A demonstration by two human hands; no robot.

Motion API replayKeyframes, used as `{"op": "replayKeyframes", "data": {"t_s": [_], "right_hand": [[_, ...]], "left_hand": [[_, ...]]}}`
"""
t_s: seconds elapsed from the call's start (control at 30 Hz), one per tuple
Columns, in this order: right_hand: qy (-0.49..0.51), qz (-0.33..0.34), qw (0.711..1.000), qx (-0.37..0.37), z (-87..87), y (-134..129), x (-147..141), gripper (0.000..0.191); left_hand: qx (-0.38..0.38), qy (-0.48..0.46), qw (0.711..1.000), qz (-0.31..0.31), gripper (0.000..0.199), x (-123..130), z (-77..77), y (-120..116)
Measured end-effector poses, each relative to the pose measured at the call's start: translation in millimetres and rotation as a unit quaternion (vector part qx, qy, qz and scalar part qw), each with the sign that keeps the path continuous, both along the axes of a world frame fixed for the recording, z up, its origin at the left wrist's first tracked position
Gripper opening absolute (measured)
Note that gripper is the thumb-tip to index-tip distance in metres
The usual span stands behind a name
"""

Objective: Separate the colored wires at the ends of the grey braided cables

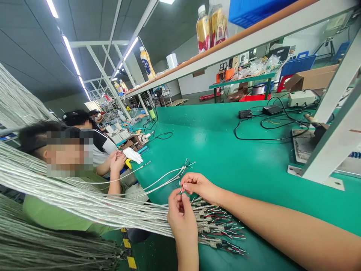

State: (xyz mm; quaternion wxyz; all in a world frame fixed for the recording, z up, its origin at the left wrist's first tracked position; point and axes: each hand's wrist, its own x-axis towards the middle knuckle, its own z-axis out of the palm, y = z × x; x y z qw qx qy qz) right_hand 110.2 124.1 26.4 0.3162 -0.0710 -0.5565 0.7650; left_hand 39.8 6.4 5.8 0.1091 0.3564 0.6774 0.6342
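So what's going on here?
Someone's left hand and right hand meet over a table, pinching thin wires between the fingertips. A bundle of cables comes in from the left, its split ends fanned out under and beside the hands. A few separate cables lie farther back. At left sits a co-worker.

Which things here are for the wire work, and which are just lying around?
Seem part of the work:
thin wires pinched by the left hand and right hand
silvery cables
cable ends, fanned out

Probably just lying around:
drink bottles on the shelf
blue plastic crate
cardboard box
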Motion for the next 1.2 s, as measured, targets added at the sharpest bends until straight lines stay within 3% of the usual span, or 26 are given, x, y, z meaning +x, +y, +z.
{"op": "replayKeyframes", "data": {"t_s": [0.27, 0.77, 1.03, 1.2], "right_hand": [[0.008, 0.038, 0.998, -0.039, -3.6, 1.3, -0.4, 0.028], [0.074, 0.094, 0.990, -0.071, 11.8, -5.7, 8.5, 0.017], [0.058, 0.086, 0.993, -0.063, 7.3, -9.4, 6.4, 0.046], [0.024, 0.030, 0.998, -0.055, 5.1, -10.8, 3.8, 0.035]], "left_hand": [[0.034, -0.048, 0.998, 0.009, 0.042, 1.9, 2.0, -2.1], [0.090, -0.079, 0.993, -0.017, 0.046, -1.4, 0.5, -1.7], [0.068, -0.059, 0.995, -0.038, 0.043, 0.3, 1.3, -0.7], [0.047, -0.037, 0.996, -0.059, 0.040, 2.3, 0.3, -0.8]]}}
